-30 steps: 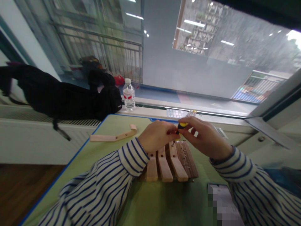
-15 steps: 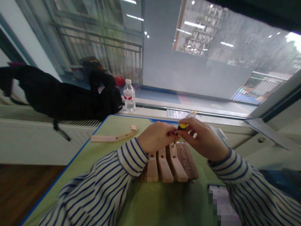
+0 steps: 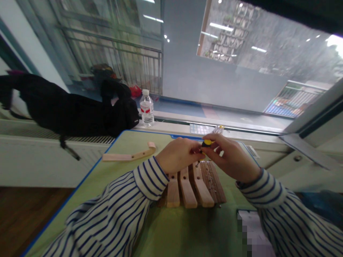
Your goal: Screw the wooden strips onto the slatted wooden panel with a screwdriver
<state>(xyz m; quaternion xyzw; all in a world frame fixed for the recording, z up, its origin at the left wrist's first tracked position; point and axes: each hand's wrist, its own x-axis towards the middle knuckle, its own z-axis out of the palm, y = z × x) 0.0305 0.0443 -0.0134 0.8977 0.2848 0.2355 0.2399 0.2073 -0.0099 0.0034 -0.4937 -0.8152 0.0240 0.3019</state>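
Observation:
My left hand (image 3: pixel 178 155) and my right hand (image 3: pixel 232 157) meet above a wooden assembly (image 3: pixel 194 184) of three pale curved slats on a darker slatted board. Both hands are closed around a small screwdriver with a yellow and black handle (image 3: pixel 207 144), its tip pointing down at the top of the right slat. A loose curved wooden slat (image 3: pixel 128 154) lies on the green table (image 3: pixel 182 228) to the left, apart from my hands.
A water bottle (image 3: pixel 147 108) stands on the window ledge beside a black bag (image 3: pixel 72 109). A clear plastic packet (image 3: pixel 217 130) lies behind my hands. A pixelated flat item (image 3: pixel 253 232) lies at the lower right. The table's blue left edge (image 3: pixel 80 185) borders a wooden floor.
Both hands shifted very slightly, staying on the screwdriver over the right slat. Nothing else has moved.

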